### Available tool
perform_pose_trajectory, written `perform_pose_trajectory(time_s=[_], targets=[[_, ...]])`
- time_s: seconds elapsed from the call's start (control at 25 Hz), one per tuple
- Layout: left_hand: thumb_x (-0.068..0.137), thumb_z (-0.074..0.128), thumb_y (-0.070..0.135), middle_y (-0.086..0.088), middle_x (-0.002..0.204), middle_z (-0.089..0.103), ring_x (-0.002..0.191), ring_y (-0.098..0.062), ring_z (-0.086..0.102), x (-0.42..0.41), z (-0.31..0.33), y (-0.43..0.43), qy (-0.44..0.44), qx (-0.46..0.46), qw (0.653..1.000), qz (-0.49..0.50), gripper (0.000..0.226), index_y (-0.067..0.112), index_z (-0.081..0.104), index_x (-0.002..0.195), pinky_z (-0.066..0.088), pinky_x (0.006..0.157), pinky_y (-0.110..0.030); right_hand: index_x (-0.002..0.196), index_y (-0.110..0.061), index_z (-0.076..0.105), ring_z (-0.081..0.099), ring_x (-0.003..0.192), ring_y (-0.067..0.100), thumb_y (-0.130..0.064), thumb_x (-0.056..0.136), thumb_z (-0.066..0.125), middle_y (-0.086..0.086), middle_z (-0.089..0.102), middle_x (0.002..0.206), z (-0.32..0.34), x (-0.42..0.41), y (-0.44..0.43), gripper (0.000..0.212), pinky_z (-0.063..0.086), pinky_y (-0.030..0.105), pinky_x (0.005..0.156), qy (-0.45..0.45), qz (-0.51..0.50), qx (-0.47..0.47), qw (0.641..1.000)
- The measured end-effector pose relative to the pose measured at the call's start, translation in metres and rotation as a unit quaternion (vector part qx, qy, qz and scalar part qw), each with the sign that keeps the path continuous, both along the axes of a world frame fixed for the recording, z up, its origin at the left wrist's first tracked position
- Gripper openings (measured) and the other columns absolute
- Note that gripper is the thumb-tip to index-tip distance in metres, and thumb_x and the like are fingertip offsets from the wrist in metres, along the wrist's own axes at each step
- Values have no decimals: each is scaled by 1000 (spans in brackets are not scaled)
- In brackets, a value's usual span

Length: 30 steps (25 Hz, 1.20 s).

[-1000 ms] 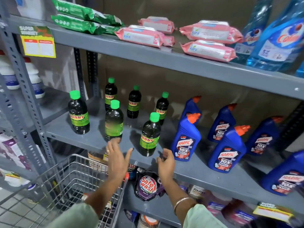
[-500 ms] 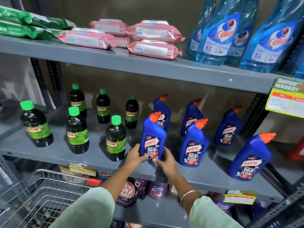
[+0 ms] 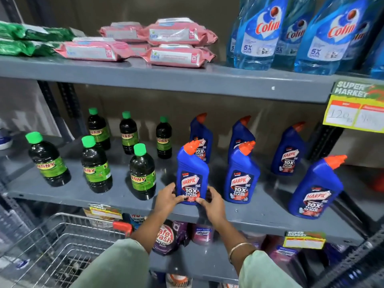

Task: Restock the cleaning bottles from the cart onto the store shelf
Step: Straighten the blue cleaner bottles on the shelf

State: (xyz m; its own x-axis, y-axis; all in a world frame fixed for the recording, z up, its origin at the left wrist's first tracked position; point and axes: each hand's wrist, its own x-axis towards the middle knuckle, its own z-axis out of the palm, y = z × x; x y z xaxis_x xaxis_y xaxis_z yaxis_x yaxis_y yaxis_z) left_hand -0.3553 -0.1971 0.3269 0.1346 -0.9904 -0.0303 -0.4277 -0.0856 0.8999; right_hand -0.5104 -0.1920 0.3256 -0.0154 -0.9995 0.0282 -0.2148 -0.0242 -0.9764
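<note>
Nearest, pale green sleeves lead up past a wire cart [image 3: 62, 246] with a red-tipped handle. The left hand [image 3: 167, 198] and right hand [image 3: 212, 204] clasp the base of a blue Harpic bottle [image 3: 192, 173] from either side. It is glossy plastic, upright on the front edge of the grey metal shelf [image 3: 104, 198], long axis vertical, its angled orange cap tipping right. Beside it stand dark, round Sunny bottles [image 3: 142, 173] with green caps; more Harpic bottles [image 3: 242, 173] stand to the right. Above lie pink wipe packs [image 3: 176, 57] and blue Colin pouches [image 3: 259, 34].
</note>
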Motion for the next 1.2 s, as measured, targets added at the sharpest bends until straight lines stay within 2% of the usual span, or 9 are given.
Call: perform_pose_trajectory(time_s=[0.2,0.44,0.56,0.72,0.84,1.0,1.04,1.12,1.2], targets=[[70,74,7,-17,102,72,89,-34,69,5,-4,-3,-14,-13,1000,-12,39,8,60,106,55,83,-53,114,-5,54,58,96,17,-1,78,66,4,63,104,1,3,4,38,43,14,75,14,-13,-6,1000],[73,73,19,-9,105,73,91,-27,69,-3,-3,-1,-55,-19,998,-20,38,15,58,107,55,83,-46,114,-3,54,59,100,20,2,80,63,9,64,107,-2,2,7,36,47,18,81,2,-42,-5,999],[74,72,22,-7,107,72,93,-28,67,-6,-1,-3,-92,-13,996,-16,35,15,58,105,55,82,-46,115,-3,54,60,101,21,1,80,63,10,64,108,-3,-3,6,37,51,31,91,-3,-40,-3,999],[75,72,21,-9,110,71,95,-28,67,-7,-1,1,-92,-14,996,-15,36,13,58,107,55,84,-46,118,-3,53,59,102,20,0,81,63,9,63,110,-4,-3,8,38,49,19,81,-13,-35,5,999],[75,72,19,-10,110,71,96,-27,67,-9,1,3,-86,-14,996,-6,35,11,58,107,54,85,-44,119,-4,53,59,105,21,-1,81,63,10,64,112,-6,-5,8,40,50,29,90,-13,-28,3,1000],[70,77,18,-9,112,68,100,-25,64,-13,-1,9,-49,1,999,-1,47,14,51,109,53,89,-46,118,-4,53,58,100,17,0,79,65,5,62,105,-3,-6,9,41,48,18,82,-29,-23,5,999],[67,79,18,-8,113,64,103,-24,61,-20,-3,18,-65,-22,997,24,53,14,49,110,52,91,-45,113,-6,55,59,97,18,1,78,66,5,63,101,-2,-10,13,37,49,20,81,-41,-48,-3,998],[66,79,18,-11,110,55,103,-28,54,-39,-9,44,-185,-131,970,86,53,8,49,109,51,89,-43,89,-20,58,62,84,24,2,79,62,6,64,86,-4,-22,19,25,50,25,75,-44,-151,-26,987],[76,70,22,-11,110,54,102,-29,54,-71,-7,70,-291,-195,937,18,41,7,52,108,51,89,-43,68,-31,47,59,71,31,5,76,54,11,59,73,-10,-46,21,37,48,28,65,-24,-254,-51,966]])
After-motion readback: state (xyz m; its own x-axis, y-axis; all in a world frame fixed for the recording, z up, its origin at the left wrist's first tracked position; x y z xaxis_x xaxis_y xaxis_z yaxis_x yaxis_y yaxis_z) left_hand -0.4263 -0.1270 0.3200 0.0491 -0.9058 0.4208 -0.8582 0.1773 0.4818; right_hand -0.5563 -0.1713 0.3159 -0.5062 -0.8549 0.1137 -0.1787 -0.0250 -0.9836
